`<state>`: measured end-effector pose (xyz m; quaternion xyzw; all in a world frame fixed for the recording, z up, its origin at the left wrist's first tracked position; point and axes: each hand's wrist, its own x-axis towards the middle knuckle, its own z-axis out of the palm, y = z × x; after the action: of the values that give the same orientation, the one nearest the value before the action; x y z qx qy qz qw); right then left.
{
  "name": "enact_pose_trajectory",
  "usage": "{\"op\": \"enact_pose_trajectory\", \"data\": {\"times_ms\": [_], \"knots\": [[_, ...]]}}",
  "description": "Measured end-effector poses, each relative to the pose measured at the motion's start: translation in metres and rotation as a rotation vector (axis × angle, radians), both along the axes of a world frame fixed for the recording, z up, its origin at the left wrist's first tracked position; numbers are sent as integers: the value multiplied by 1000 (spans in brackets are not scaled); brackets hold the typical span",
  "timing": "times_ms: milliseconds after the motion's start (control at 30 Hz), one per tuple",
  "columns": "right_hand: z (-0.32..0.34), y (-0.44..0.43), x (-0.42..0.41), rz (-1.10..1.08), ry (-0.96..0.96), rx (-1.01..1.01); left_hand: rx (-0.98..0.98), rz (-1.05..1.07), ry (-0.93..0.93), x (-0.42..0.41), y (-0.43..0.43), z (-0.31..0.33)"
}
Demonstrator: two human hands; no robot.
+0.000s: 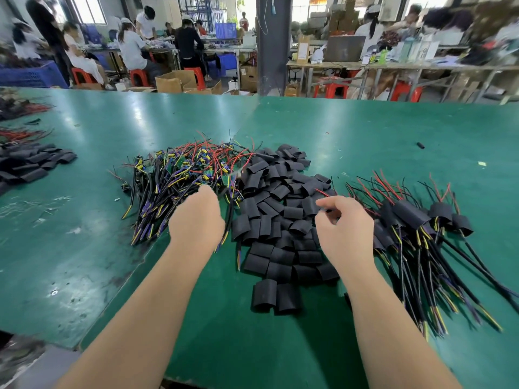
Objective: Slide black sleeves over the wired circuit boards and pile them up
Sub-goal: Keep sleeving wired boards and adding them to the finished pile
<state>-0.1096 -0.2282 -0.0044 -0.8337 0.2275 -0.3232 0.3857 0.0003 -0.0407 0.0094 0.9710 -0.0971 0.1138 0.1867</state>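
1. Green table (365, 130), wide, with a seam running down the middle. Three heaps lie in a row in front of the person.
2. Left heap: bare wired circuit boards (185, 175), green boards tangled with red, black, yellow and purple leads.
3. Middle heap: loose black sleeves (280, 209), short flattened tubes, touching the bare boards along its left edge. Two of them lie nearest the person.
4. Right heap: sleeved boards (415, 220), black tubes over the boards, with red wires fanning away from the person and long black cables trailing toward them.
5. Left hand (196, 217) sits over the near right edge of the bare boards, knuckles up. Its fingers are hidden beneath it, so I cannot tell whether it grasps anything. A black cable runs just beside it.
6. Right hand (345, 228) hangs between the sleeve heap and the sleeved boards, fingers loosely curled, nothing visibly held.
7. Far left: a second sleeve heap (31, 164). A small black piece (420, 145) lies alone, further back on the right.
8. Background: seated workers, red stools, cartons.
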Motion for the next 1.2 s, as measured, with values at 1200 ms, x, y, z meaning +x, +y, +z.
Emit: {"op": "enact_pose_trajectory", "data": {"times_ms": [1200], "knots": [[4, 13, 7, 376, -258, 896, -682, -579, -31, -39, -36, -30]]}}
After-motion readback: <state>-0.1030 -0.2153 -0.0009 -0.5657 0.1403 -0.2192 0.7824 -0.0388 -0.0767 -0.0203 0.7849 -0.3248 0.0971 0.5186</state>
